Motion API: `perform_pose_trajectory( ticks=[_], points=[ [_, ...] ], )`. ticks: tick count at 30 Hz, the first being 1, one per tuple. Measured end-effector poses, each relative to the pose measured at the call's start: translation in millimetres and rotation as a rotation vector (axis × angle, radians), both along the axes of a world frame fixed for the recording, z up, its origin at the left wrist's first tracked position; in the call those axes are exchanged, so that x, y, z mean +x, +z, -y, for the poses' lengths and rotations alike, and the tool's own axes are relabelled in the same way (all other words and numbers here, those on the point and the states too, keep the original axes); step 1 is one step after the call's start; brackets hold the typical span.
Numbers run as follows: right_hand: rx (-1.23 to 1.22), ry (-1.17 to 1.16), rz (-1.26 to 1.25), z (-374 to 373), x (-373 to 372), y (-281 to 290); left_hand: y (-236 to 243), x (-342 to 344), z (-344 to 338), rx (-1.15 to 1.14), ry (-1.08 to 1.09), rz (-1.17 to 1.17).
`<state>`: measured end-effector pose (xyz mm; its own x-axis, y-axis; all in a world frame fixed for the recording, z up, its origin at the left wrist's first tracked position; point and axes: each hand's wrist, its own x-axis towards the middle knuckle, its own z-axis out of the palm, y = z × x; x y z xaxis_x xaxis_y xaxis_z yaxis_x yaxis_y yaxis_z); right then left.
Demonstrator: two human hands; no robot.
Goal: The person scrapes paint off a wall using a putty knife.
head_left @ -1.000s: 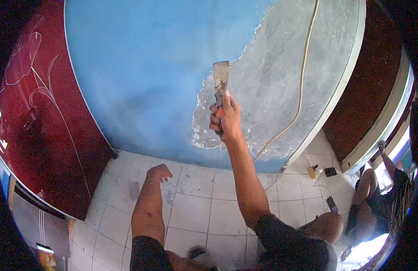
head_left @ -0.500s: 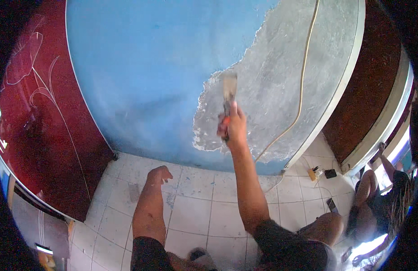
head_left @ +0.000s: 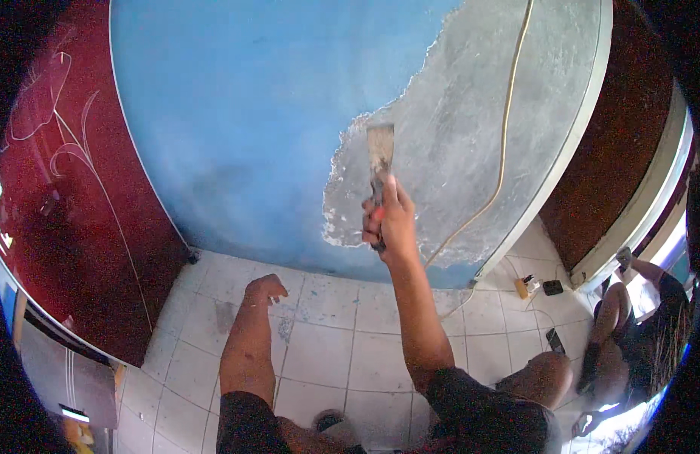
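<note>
Wall (head_left: 236, 98), ragged paint edge (head_left: 335, 160), scraper (head_left: 381, 148) just below

Seemingly a home: blue-painted wall (head_left: 236, 113), white floor tiles (head_left: 316, 357), patterned dark-red panel (head_left: 77, 219).

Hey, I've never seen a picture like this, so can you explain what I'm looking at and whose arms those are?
There's no machine here, just a person's two bare hands, seen by a wide fisheye camera on their head. It looks down, and its lens bends straight edges.

The right hand has its fingers wrapped around a scraper with a flat blade. Behind it is a wall, part blue and part bare grey with a ragged edge; I can't tell whether the blade touches. The left hand hangs low, seemingly holding nothing.

On the tiled floor are bluish flecks and, toward the right, a dark phone. Another person sits at far right.
</note>
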<state>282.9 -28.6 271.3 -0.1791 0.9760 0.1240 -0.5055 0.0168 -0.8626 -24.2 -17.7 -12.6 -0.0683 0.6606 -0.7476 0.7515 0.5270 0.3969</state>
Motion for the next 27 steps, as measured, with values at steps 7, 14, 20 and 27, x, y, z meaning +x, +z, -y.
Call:
perform_pose_trajectory(
  ticks=[7, 14, 20, 27],
  points=[
    [0.079, -0.016, 0.079, -35, -14, 8, -7, 0, -2, 0.119, -0.053, 0.026],
    [0.021, -0.051, -0.037, -32, -9, 24, -2, -7, -6, 0.091, -0.083, 0.027],
    [0.072, 0.010, 0.004, 0, -9, 10, -47, -44, 6, 0.191, 0.043, 0.145],
    [0.060, 0.000, 0.018, -5, -14, 23, -19, -17, 2, 0.028, -0.044, -0.056]
  ],
)
